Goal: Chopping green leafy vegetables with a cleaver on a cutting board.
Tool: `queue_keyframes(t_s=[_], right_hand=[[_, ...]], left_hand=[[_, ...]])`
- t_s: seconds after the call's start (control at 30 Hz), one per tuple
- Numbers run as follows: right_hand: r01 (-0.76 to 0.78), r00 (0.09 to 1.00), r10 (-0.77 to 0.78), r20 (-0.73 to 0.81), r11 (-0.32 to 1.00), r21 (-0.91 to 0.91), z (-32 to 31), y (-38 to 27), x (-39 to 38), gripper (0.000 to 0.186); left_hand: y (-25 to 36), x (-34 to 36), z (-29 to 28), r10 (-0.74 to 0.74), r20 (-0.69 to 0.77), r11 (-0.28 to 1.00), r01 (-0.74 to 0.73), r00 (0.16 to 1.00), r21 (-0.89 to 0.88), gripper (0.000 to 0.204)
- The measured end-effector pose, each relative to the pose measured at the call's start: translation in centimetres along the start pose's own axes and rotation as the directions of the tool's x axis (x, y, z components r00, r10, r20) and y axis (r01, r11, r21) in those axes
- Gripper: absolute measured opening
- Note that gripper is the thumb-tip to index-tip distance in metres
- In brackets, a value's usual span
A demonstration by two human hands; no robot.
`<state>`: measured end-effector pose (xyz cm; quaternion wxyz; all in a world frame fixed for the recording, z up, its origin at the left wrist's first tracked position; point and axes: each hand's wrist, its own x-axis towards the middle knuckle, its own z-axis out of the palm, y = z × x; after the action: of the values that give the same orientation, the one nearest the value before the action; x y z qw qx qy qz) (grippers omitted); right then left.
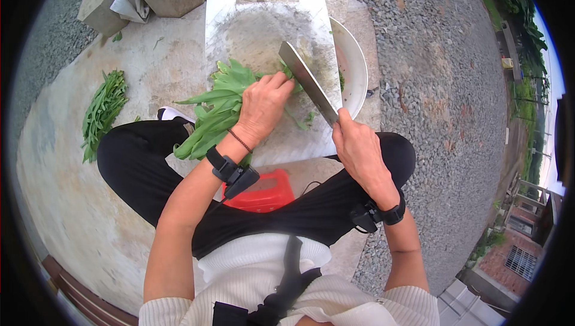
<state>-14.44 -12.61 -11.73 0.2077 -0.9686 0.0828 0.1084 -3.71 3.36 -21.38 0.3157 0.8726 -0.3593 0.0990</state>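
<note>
At the centre of the frame, the left hand [263, 101] is closed over a bunch of long-leaved greens [217, 107], its fingertips mostly out of sight. The bunch spreads left and downward from that grip, over the left edge of a stained white cutting board [263, 23]. Just right of the fingers slants a cleaver [306, 83], its handle largely hidden inside the tightly wrapped right hand [362, 152]; whether its blade touches the board I cannot tell. Behind the board's right edge, a white basin [357, 65] is partly covered. At mid-left, a 2nd bunch of greens [105, 107] lies on concrete [78, 206].
</note>
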Motion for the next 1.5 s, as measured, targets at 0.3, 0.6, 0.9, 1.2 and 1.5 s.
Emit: queue_keyframes(t_s=[0.3, 0.6, 0.9, 1.2, 1.5], right_hand=[[0.064, 0.978, -0.067, -0.196, 0.998, -0.021, 4.1, -2.5, 6.8, 0.016], [-0.039, 0.973, 0.068, -0.22, 0.991, 0.131, 3.8, 1.0, 4.8, 0.018], [-0.159, 0.931, 0.201, -0.306, 0.975, 0.159, 1.2, 2.9, 0.9, 0.017], [-0.001, 0.994, 0.007, -0.112, 0.999, 0.053, 0.6, -0.5, -1.5, 0.014], [-0.008, 0.991, -0.015, -0.134, 0.985, -0.171, 4.6, -2.8, 2.6, 0.013]], left_hand=[[-0.2, -0.2, 0.4, -0.014, -0.036, 1.0, 0.014, 0.999, -0.009, 0.02], [0.1, -0.2, 0.5, 0.0, -0.076, 1.0, -0.001, 0.997, -0.009, 0.017], [-0.1, -0.3, 0.0, -0.043, -0.026, 0.999, 0.043, 0.999, 0.004, 0.026], [-0.2, -0.2, 0.1, 0.021, -0.052, 1.0, -0.022, 0.998, -0.014, 0.013], [-0.1, -0.3, 0.4, -0.001, -0.059, 1.0, 0.002, 0.998, 0.027, 0.01]])
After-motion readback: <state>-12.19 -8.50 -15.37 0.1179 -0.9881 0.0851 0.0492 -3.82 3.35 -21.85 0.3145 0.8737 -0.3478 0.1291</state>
